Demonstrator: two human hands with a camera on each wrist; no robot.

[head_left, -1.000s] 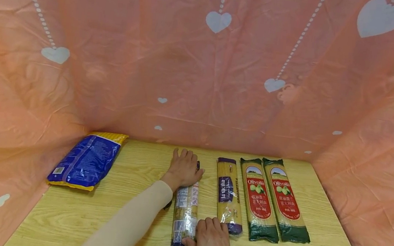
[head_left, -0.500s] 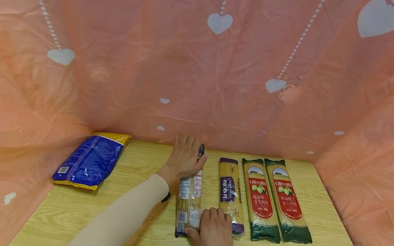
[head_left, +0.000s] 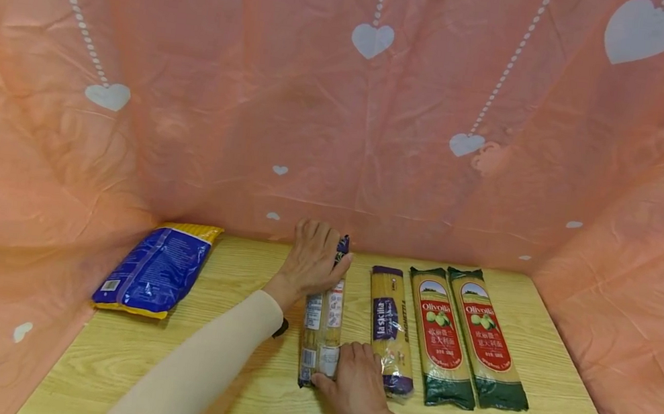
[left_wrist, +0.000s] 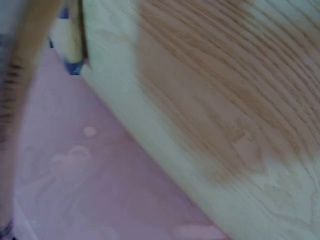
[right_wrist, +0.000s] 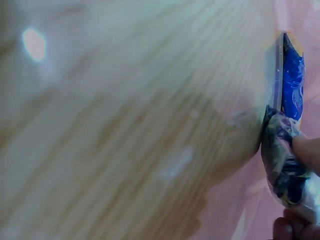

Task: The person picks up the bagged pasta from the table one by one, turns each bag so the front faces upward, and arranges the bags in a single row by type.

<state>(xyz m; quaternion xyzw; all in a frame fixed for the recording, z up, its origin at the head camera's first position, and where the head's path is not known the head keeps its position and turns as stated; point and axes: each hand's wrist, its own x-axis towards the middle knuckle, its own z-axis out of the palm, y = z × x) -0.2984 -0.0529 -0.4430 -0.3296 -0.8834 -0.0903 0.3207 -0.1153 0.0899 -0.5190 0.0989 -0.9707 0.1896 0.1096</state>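
Held packet: clear pasta packet (head_left: pixel 322 327) with dark ends, long axis about 12 to 6 o'clock, at mid-table; its far end overlaps the drape (head_left: pixel 243 123) in the head view, contact with it not readable.
Left hand: left hand (head_left: pixel 315 256) at the packet's 12 o'clock end, thumb along the 3 o'clock side, fingers over the 9 to 11 o'clock side; reads as gripping it, fingertips partly hidden.
Right hand: right hand (head_left: pixel 358 378) at the packet's 5 o'clock corner; right wrist view shows the packet between thumb and fingers, so clamped on it.
Change, last second: packet has travelled toward 12 o'clock, both hands going with it; most of the shift fell in the first half-second, only a little since.
Unchanged: la sicilia packet (head_left: pixel 391 321) just off at 3 o'clock, two Olivoila packets (head_left: pixel 439 333) (head_left: pixel 484 334) farther along 3 o'clock, blue bag (head_left: pixel 158 270) well apart at 9 o'clock.
Meaning (judged): a shift of place, now slowing; the packet's near end is about level with its neighbours' near ends, both grips kept.
Unclear: whether the packet rests on the table (head_left: pixel 247 265) or is slightly raised.
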